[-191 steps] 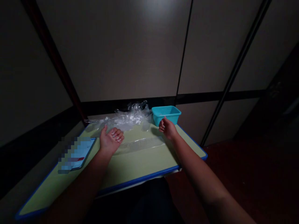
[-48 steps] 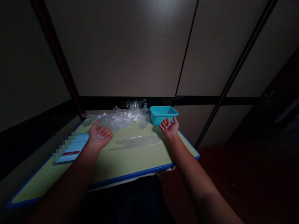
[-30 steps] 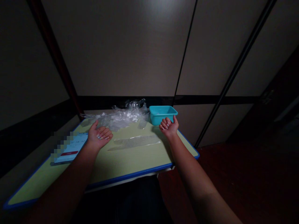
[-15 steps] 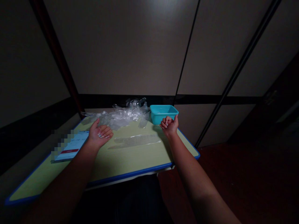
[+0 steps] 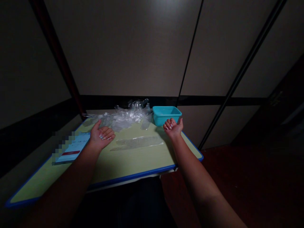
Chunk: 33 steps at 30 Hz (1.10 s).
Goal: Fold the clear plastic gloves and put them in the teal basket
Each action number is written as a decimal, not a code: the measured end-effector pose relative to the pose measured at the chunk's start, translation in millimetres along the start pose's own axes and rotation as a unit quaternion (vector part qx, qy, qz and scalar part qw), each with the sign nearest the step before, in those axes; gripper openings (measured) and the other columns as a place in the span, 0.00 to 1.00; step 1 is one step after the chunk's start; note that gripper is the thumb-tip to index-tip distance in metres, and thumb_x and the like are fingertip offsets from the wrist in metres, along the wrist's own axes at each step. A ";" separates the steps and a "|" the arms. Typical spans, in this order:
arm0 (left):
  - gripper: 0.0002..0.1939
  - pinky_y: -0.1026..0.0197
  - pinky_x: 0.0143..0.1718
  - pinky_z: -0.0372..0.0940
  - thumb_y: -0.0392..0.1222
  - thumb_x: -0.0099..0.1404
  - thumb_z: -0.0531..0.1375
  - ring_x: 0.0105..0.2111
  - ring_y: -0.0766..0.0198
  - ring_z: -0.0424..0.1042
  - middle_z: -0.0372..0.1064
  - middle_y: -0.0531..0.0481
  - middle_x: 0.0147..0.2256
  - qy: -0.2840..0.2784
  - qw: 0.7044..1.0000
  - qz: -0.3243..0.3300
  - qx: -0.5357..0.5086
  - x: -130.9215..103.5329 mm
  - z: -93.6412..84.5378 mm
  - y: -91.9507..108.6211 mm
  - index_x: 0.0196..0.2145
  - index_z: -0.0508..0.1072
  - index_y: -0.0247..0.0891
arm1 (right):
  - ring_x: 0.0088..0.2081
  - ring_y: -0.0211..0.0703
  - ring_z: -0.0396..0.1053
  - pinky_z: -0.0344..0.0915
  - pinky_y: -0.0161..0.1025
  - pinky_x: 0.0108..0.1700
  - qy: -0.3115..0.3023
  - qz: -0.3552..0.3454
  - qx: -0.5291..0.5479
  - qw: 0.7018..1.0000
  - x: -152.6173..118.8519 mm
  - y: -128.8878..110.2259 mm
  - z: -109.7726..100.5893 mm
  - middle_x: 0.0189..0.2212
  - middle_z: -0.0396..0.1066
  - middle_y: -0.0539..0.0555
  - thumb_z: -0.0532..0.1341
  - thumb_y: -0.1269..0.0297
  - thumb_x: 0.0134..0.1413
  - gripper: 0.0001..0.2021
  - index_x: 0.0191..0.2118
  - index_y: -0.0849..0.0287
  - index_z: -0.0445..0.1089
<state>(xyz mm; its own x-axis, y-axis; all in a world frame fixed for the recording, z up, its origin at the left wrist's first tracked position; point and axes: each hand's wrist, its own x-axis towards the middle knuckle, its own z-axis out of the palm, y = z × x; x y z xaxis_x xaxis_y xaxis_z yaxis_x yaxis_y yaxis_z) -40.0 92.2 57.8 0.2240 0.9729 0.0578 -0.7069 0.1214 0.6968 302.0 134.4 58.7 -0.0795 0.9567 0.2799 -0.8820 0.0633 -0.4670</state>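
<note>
My left hand [image 5: 102, 136] is palm up above the left part of the table, fingers loosely bent, thumb stretched away, nothing in it. My right hand [image 5: 173, 127] is also turned palm up, in front of a turquoise plastic tub [image 5: 162, 120]. Its fingers curl inward with the thumb apart, and the palm looks bare. Between the hands a long, flat piece of clear plastic film [image 5: 137, 143] lies on the table, touched by neither hand. Behind it spreads a crumpled heap of clear plastic film [image 5: 123, 118], reaching close to the tub's left side.
The pale yellow-green table [image 5: 133, 161] has a blue edge. At its left lies a flat, sheet-like item with a red band [image 5: 71, 152], partly blurred out and partly behind my left forearm. Cabinet-like panels [image 5: 133, 57] rise behind the table. Dark reddish floor [image 5: 228, 183] shows at right.
My right hand has turned slightly, its thumb tipping a little to the right. The left hand and the things on the table stay practically the same.
</note>
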 end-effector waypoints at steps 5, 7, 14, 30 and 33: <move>0.30 0.63 0.13 0.50 0.54 0.63 0.48 0.09 0.70 0.48 0.43 0.54 0.07 0.005 1.000 0.000 0.001 -0.1 1.4 -0.8 0.13 0.37 0.39 | 0.12 0.31 0.43 0.46 0.31 0.15 -0.021 0.005 -0.035 0.999 0.7 -0.5 0.9 0.10 0.47 0.46 0.36 0.40 0.56 0.30 0.14 0.57 0.47; 0.29 0.63 0.12 0.49 0.53 0.63 0.48 0.09 0.70 0.47 0.43 0.55 0.08 0.025 1.000 0.008 -0.013 -0.4 2.0 -0.8 0.13 0.38 0.40 | 0.11 0.30 0.43 0.44 0.31 0.14 -0.020 0.018 -0.111 0.994 2.7 3.1 1.0 0.10 0.47 0.45 0.42 0.41 0.56 0.29 0.14 0.58 0.49; 0.24 0.66 0.10 0.43 0.45 0.63 0.50 0.09 0.70 0.48 0.41 0.58 0.10 0.142 0.985 0.078 -0.053 4.0 -2.2 2.9 0.15 0.43 0.39 | 0.13 0.31 0.47 0.43 0.32 0.17 0.037 -0.002 -0.477 0.878 8.6 24.6 -4.5 0.08 0.49 0.45 0.52 0.44 0.53 0.26 0.14 0.58 0.58; 0.25 0.63 0.20 0.63 0.59 0.63 0.45 0.20 0.64 0.66 0.63 0.48 0.21 0.070 0.998 0.003 0.002 0.0 14.0 -7.4 0.28 0.67 0.35 | 0.21 0.34 0.56 0.49 0.33 0.25 -0.051 0.008 -0.780 0.623 3.3 30.2 -7.1 0.16 0.60 0.50 0.53 0.53 0.55 0.20 0.19 0.61 0.62; 0.31 0.52 0.37 0.67 0.64 0.60 0.44 0.35 0.54 0.72 0.70 0.39 0.32 0.022 0.997 -0.065 0.027 -1.6 18.2 -13.5 0.37 0.69 0.32 | 0.17 0.33 0.51 0.51 0.32 0.21 -0.074 0.121 -0.608 0.781 1.6 29.0 -3.3 0.14 0.54 0.46 0.52 0.50 0.56 0.19 0.24 0.61 0.63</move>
<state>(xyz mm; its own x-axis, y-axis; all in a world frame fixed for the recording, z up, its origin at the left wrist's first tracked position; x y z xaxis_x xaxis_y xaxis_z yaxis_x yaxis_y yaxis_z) -18.6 85.5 61.4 0.2816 0.9572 -0.0664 -0.6368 0.2382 0.7333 277.8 138.8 42.9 -0.3069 0.9452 0.1119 0.2525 0.1942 -0.9479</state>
